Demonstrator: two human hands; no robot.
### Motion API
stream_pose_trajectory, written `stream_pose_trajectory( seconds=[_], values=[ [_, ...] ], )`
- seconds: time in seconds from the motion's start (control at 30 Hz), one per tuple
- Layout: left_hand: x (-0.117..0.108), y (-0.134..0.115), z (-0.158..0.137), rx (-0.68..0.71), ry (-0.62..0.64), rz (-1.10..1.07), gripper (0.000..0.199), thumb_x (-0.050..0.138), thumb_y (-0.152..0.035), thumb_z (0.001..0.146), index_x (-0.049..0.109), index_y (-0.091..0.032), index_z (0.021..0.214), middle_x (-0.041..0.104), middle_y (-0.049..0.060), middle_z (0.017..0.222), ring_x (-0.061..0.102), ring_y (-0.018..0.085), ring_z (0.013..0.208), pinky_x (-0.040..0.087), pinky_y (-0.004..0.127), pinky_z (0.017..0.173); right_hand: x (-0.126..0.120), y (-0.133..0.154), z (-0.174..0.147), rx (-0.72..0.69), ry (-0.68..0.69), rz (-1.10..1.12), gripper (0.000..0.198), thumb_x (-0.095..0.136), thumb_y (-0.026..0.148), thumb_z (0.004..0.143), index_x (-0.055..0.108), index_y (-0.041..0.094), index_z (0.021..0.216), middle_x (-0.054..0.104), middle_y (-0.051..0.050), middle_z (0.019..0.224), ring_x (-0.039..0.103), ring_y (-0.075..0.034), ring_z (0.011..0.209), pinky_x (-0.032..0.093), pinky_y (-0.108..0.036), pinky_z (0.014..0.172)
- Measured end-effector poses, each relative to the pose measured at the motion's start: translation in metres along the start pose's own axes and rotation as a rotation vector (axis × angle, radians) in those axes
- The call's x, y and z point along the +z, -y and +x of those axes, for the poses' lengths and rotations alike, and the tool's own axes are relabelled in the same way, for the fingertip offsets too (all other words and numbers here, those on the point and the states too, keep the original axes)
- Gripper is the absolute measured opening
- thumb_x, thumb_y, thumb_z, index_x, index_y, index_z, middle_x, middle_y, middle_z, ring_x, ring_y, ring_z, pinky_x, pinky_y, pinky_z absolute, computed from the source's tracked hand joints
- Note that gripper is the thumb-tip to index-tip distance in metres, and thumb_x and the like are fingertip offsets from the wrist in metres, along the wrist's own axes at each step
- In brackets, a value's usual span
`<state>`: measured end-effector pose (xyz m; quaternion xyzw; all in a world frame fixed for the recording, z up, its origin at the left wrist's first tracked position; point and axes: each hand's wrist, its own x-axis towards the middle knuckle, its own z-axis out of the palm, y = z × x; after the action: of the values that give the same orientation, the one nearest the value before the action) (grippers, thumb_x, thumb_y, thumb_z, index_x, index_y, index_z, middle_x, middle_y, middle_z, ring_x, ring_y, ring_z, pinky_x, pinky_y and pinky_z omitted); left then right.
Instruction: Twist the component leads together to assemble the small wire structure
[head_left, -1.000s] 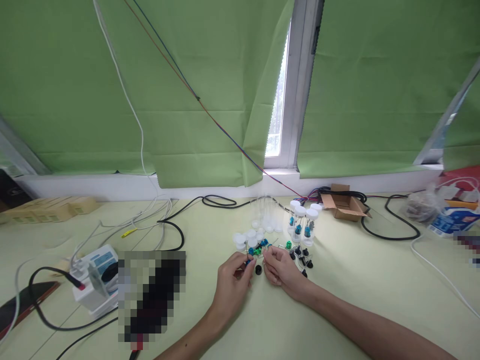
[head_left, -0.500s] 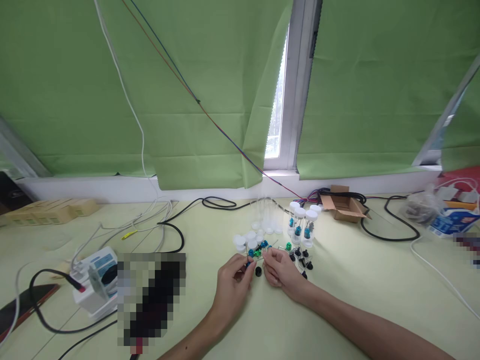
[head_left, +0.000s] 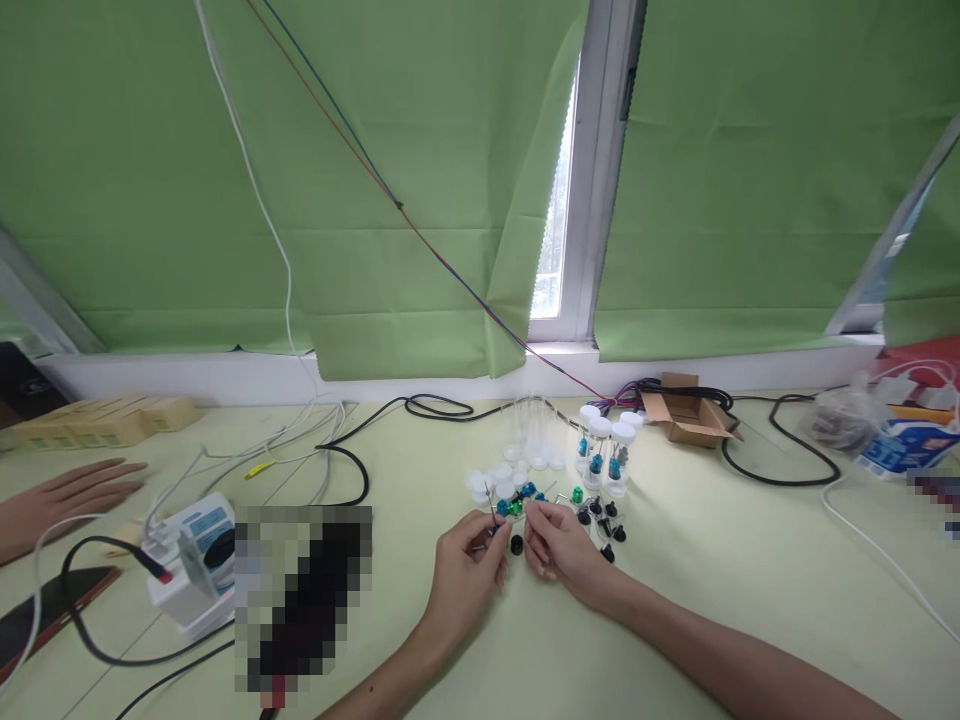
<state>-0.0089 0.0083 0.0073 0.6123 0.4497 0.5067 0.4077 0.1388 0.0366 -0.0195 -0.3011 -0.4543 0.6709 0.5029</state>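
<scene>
My left hand [head_left: 466, 565] is closed in a pinch on a small dark-blue part with a thin metal pin [head_left: 490, 497] pointing up. Beside it, my right hand [head_left: 564, 548] has its fingers pressed together; what they hold, if anything, is hidden. A round black knob [head_left: 517, 545] lies between the hands. Just beyond the fingertips are blue pieces [head_left: 529, 489], a green piece [head_left: 577, 495] and several white caps [head_left: 478, 487]. To the right of my right hand lie several black knobs with pins [head_left: 618, 533].
Clear tubes with white lids [head_left: 622, 460] hold blue parts; more clear tubes [head_left: 538, 440] stand behind. An open cardboard box [head_left: 690, 418] sits at the back. Another person's hand [head_left: 71, 500] rests at the left, near a white power strip [head_left: 191, 560] and cables.
Another person's hand has come into view at the left edge. My right hand's fingers have shifted slightly; my left hand stays almost in place with the blue part.
</scene>
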Motion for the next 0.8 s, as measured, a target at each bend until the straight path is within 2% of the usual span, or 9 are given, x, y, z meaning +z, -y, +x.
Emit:
stream_pose_trajectory(
  seconds=[0.27, 0.53, 0.8],
  values=[
    [-0.0005, 0.0017, -0.0004, 0.033, 0.018, 0.024, 0.024, 0.061, -0.039, 0.085, 0.068, -0.016, 0.083, 0.050, -0.002, 0.070, 0.052, 0.010, 0.048, 0.044, 0.021, 0.042, -0.0014, -0.0012, -0.0004, -0.045, 0.019, -0.029, 0.055, 0.059, 0.064, 0.081, 0.045, 0.019, 0.053, 0.033, 0.009, 0.032, 0.035, -0.006, 0.027, 0.022, -0.018, 0.031],
    [-0.0006, -0.0007, -0.0024, 0.058, 0.013, 0.068, 0.025, 0.060, -0.040, 0.085, 0.067, -0.017, 0.077, 0.052, -0.001, 0.068, 0.052, 0.011, 0.049, 0.043, 0.021, 0.043, -0.0012, 0.0017, -0.0019, -0.035, 0.011, -0.044, 0.055, 0.059, 0.064, 0.080, 0.045, 0.019, 0.053, 0.034, 0.009, 0.032, 0.033, -0.006, 0.028, 0.021, -0.019, 0.031],
    [-0.0016, -0.0014, -0.0028, 0.108, 0.013, 0.136, 0.022, 0.058, -0.036, 0.087, 0.069, -0.017, 0.079, 0.052, -0.001, 0.069, 0.050, 0.010, 0.048, 0.043, 0.020, 0.044, -0.0005, -0.0006, 0.0001, -0.015, -0.010, -0.016, 0.052, 0.062, 0.060, 0.081, 0.047, 0.019, 0.054, 0.033, 0.010, 0.032, 0.034, -0.006, 0.028, 0.021, -0.019, 0.030]
  ],
)
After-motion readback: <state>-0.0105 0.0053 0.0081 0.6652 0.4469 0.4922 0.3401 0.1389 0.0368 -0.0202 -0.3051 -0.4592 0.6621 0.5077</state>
